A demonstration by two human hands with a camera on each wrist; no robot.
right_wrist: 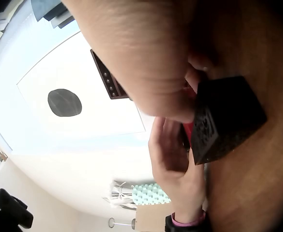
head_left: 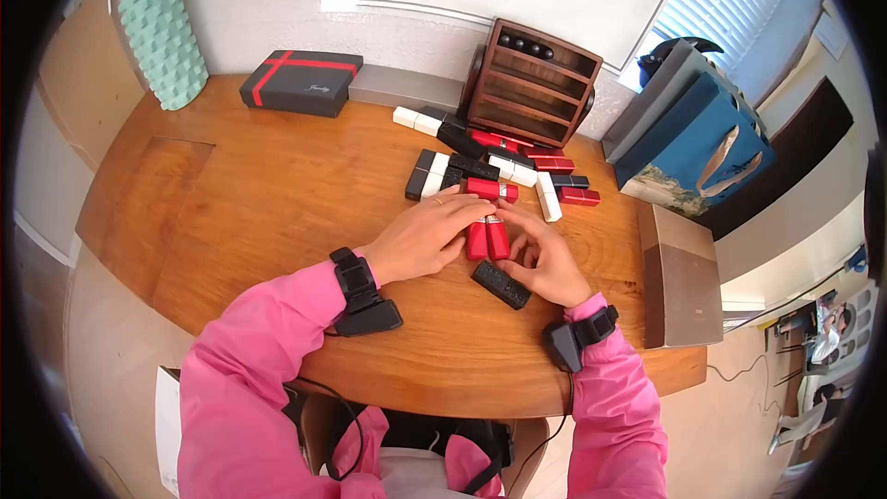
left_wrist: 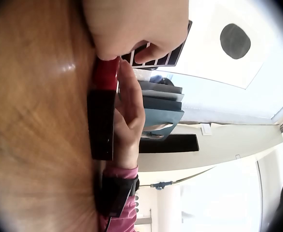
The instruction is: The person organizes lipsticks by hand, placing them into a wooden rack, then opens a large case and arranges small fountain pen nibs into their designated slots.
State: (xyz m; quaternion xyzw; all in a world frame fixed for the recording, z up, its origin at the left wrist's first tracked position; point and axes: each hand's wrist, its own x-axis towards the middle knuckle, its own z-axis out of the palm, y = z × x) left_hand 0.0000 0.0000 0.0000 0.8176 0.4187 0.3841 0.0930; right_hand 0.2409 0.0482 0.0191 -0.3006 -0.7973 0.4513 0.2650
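Two red lipstick tubes (head_left: 487,238) lie side by side on the wooden table between the hands. My left hand (head_left: 416,233) reaches over from the left, its fingertips at their far ends and its thumb beside the left tube. From the right, my right hand (head_left: 547,263) extends its index finger to the same far ends, with its other fingers bent beside the right tube. Just nearer to me lies a black patterned lipstick tube (head_left: 501,285), large in the right wrist view (right_wrist: 226,118). Another red lipstick tube (head_left: 490,189) lies crosswise beyond the fingertips. The hands partly hide the red pair.
Several white, black and red lipstick tubes (head_left: 513,166) lie in a group beyond the hands. Behind them stands a brown wooden rack (head_left: 536,83) with shelves. A black gift box (head_left: 300,83) is at the back left; a blue bag (head_left: 688,143) and a cardboard box (head_left: 679,277) stand right.
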